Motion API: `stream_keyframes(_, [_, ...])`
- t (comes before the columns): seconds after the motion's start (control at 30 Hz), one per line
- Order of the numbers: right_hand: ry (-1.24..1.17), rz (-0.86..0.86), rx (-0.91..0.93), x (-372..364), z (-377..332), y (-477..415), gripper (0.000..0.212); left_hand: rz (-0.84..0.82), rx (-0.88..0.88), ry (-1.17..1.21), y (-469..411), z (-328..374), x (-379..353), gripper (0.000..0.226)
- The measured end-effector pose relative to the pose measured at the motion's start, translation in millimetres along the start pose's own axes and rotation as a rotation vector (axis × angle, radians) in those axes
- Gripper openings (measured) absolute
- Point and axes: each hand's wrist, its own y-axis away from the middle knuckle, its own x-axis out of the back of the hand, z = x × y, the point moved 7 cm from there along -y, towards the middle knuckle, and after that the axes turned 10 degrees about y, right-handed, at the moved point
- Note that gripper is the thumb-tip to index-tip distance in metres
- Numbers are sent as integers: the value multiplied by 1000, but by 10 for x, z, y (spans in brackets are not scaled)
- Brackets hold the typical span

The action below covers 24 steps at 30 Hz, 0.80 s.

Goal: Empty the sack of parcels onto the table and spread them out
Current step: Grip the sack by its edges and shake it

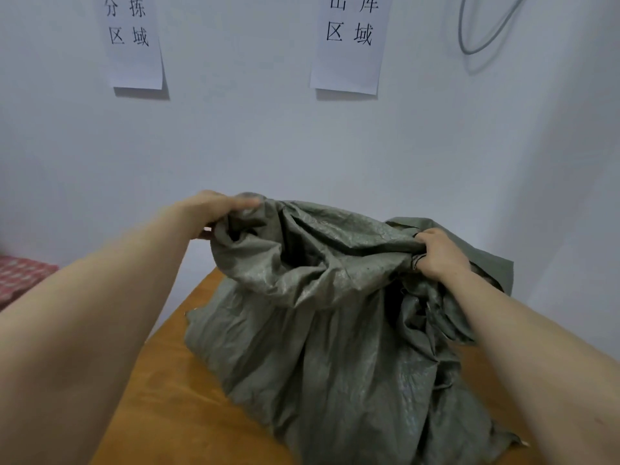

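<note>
Two hands [214, 209] [439, 251] gripping crumpled grey-green sack [322, 347]

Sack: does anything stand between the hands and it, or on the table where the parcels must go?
Nothing visible does. The left hand and the right hand both grip the sack by its bunched top fabric. The table shows bare wood beside the sack; no parcels show.
</note>
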Motion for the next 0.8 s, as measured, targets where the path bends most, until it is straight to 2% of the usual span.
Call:
stream_keyframes(0.1, [-28, 11, -48, 25, 78, -17, 37, 364, -151, -133, -35, -11, 250, 12])
stream_keyframes(0.17, [-93, 41, -111, 81, 185, -18, 24, 515, -160, -52, -18, -54, 387, 17])
stream_keyframes(0.23, [-130, 54, -144, 100, 247, -16, 20, 469, -74, 211, -30, -142, 359, 24])
stream_keyframes(0.3, [-142, 54, -147, 71, 236, -11, 16, 264, 32, 573, -50, -220, 131, 49])
stream_keyframes(0.33, [-146, 55, -153, 49, 220, -7, 13, 208, 61, 666, -10, -241, 34, 55])
stream_keyframes(0.4, [-156, 58, -181, 3, 192, 0, 14, 253, 140, 635, 110, -357, -60, 68])
stream_keyframes(0.47, [-171, 59, -212, -35, 177, -17, 20, 275, 300, 524, 264, -563, -180, 101])
stream_keyframes(0.5, [-170, 57, -222, -43, 168, -33, 24, 232, 373, 512, 352, -634, -287, 111])
stream_keyframes(0.57, [-157, 59, -230, -56, 143, -68, 27, 136, 402, 704, 452, -712, -527, 100])
stream_keyframes(0.63, [-154, 64, -227, -77, 122, -106, 29, 138, 383, 981, 466, -810, -662, 86])
stream_keyframes(0.7, [-167, 58, -223, -111, 102, -119, 29, 319, 340, 1159, 459, -956, -645, 72])
stream_keyframes(0.73, [-179, 53, -218, -132, 96, -127, 30, 420, 308, 1221, 494, -977, -608, 53])
stream_keyframes(0.8, [-206, 50, -205, -158, 69, -145, 31, 416, 290, 1296, 527, -944, -616, 26])
